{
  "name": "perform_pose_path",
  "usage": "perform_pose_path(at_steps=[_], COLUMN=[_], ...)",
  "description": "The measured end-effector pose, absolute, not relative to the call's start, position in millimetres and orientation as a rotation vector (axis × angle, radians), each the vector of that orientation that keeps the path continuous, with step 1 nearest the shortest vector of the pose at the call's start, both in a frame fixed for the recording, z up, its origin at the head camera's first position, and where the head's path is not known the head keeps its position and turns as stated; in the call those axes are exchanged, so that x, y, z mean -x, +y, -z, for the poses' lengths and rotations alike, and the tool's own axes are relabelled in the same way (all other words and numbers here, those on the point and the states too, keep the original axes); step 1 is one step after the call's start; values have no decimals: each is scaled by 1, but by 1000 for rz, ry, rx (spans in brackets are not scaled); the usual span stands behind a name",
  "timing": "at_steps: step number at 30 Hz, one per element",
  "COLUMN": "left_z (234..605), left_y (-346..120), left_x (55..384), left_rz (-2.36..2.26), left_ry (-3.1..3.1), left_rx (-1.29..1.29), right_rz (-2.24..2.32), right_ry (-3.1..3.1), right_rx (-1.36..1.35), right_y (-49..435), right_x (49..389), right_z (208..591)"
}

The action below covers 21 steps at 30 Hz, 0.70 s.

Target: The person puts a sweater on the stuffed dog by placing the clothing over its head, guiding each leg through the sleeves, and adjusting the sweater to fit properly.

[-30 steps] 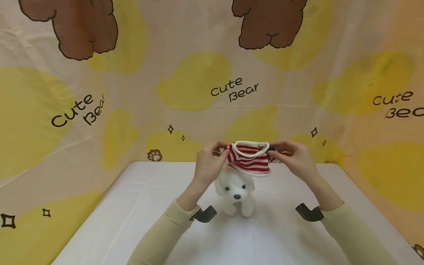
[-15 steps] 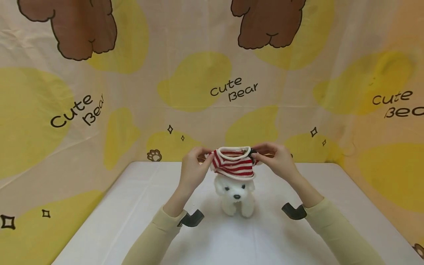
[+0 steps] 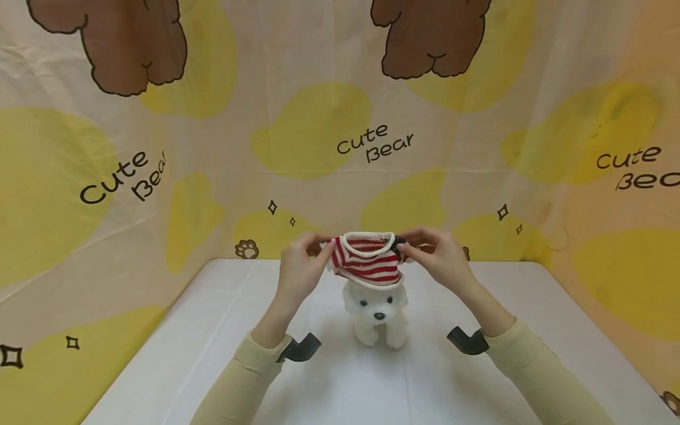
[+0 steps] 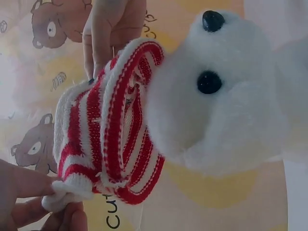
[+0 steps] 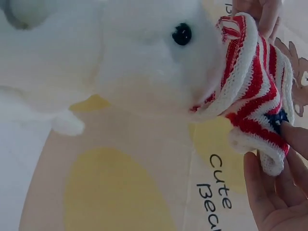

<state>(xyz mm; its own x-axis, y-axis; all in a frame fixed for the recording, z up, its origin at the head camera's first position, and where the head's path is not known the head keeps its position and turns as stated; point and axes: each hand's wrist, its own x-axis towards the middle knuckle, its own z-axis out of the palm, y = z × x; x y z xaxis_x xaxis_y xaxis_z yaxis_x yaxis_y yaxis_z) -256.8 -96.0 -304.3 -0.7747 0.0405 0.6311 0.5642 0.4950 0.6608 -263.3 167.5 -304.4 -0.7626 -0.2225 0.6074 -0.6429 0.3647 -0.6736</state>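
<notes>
A small red-and-white striped knit sweater (image 3: pixel 369 265) with a rolled white collar is spread between both hands, right over the head of a white plush dog (image 3: pixel 374 310). My left hand (image 3: pixel 303 265) pinches one sleeve, and my right hand (image 3: pixel 438 260) pinches the other beside a dark blue patch. In the left wrist view the sweater's lower hem (image 4: pixel 115 115) opens toward the top of the dog's head (image 4: pixel 192 106). The right wrist view has the hem (image 5: pixel 236 72) right at the head, overlapping its crown. The dog stands upright, facing the camera.
A white-covered table (image 3: pixel 239 307) bears the dog. Behind it and at both sides hangs a yellow and beige cloth (image 3: pixel 308 130) printed with bears and lettering. Black angled mounts (image 3: pixel 303 348) stick out from both wrists.
Both hands have carried the sweater left, from right of the dog's head to over it, and spread it wider. In the last half second it shifted slightly further left. The dog stays in place.
</notes>
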Motion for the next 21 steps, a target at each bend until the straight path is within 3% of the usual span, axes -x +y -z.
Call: perform_pose_path(at_steps=[13, 21], left_z=[345, 345], left_y=[-91, -95], left_x=[264, 265], left_rz=[1225, 1255], left_ry=[-2364, -2294], left_rx=[465, 461], right_rz=[-1168, -1105], right_ry=[-2409, -2443], right_rx=[-649, -549], right_y=[168, 173], right_x=[264, 259], right_z=[336, 337])
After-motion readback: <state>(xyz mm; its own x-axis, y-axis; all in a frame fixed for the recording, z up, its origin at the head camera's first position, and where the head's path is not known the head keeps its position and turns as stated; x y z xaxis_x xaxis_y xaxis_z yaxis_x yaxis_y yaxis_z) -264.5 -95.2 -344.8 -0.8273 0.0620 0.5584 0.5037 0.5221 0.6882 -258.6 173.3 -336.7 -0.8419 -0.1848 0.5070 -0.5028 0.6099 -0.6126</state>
